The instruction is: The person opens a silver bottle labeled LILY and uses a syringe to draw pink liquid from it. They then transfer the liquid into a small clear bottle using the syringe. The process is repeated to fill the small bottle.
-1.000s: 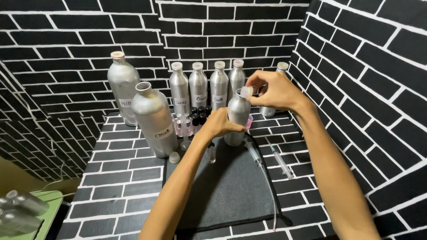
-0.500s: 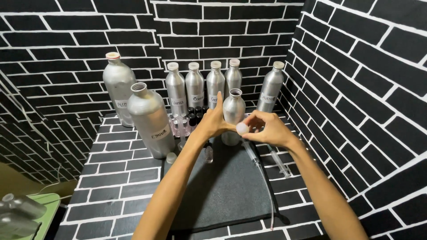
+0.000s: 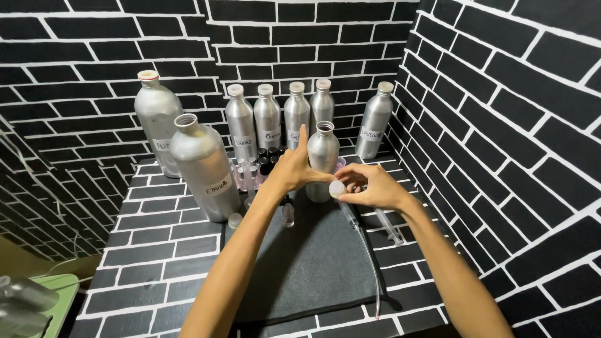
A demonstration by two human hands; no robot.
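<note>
Item: small aluminium bottle (image 3: pixel 322 156), uncapped, mouth open, upright at the back edge of the dark mat (image 3: pixel 313 263) on the brick-patterned table (image 3: pixel 156 250).

Left hand (image 3: pixel 293 170): wrapped round the bottle's left flank, fingers closed on its body, one finger raised along the shoulder. It steadies the bottle.

Right hand (image 3: pixel 369 188): low, just right of the bottle's base, fingers pinched on a small white cap (image 3: pixel 337 188), held close above the mat.

Step in hand, as judged: the bottle stands opened and the cap is being carried down beside it. The next move probably calls for a clear resting spot for the cap, and a firm hold kept on the bottle, since its mouth is open.

Adjacent: two syringes (image 3: pixel 389 226) on the table to the right, one with a thin tube (image 3: pixel 372 269) trailing toward the front edge; a small glass vial (image 3: pixel 288 215) on the mat; a cluster of little vials (image 3: pixel 250 172) behind.

Further out: large open bottle (image 3: pixel 203 168) at left with a loose cap (image 3: pixel 235 220) at its foot; a capped large bottle (image 3: pixel 156 122) behind it; a row of capped labelled bottles (image 3: pixel 269 119) along the wall.
</note>
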